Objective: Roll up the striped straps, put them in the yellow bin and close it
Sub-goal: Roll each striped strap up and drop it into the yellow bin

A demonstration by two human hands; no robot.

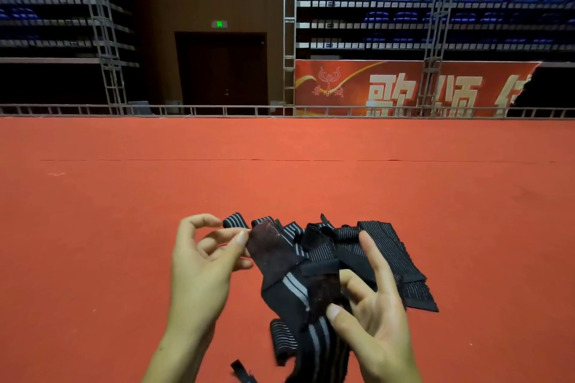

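We look from head height, forward and down, close over the red carpet floor, facing the far door.

The striped straps run off the bottom edge; the right hand perhaps covers one end.

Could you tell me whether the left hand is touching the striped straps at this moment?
Touching. The head view shows the left hand pinching the dark end of the striped straps between thumb and fingertips.
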